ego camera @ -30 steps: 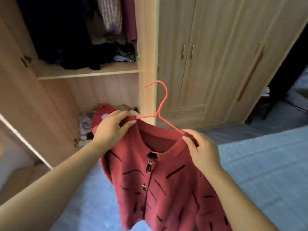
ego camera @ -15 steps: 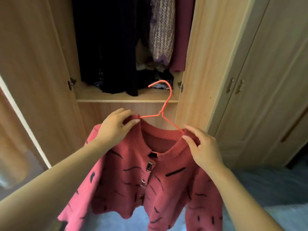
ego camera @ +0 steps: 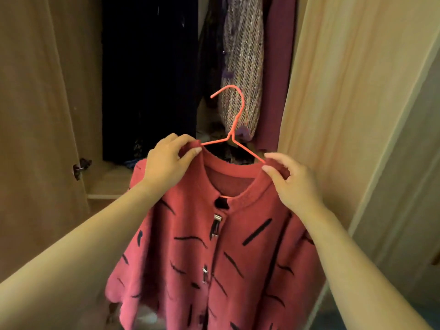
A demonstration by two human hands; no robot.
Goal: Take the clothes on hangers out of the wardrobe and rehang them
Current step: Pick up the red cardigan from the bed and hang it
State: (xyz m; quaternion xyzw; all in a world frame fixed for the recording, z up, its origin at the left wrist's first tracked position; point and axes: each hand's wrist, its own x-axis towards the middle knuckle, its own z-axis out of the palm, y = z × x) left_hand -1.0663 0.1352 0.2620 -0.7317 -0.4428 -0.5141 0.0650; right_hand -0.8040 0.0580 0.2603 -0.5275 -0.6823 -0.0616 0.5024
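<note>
Red knit with black dashes fills the near middle: you hold the cardigan [ego camera: 228,246] up in front of the open wardrobe [ego camera: 333,91]. Your left hand [ego camera: 166,163] pinches the left shoulder of the collar between thumb and fingers, and your right hand [ego camera: 292,182] pinches the right shoulder the same way. Its red wire hanger [ego camera: 234,129] sits inside the neckline (hook upright, free of any rail). Beyond it hang a dark garment [ego camera: 150,79], a woven patterned piece [ego camera: 242,67] and a maroon one [ego camera: 278,79].
</note>
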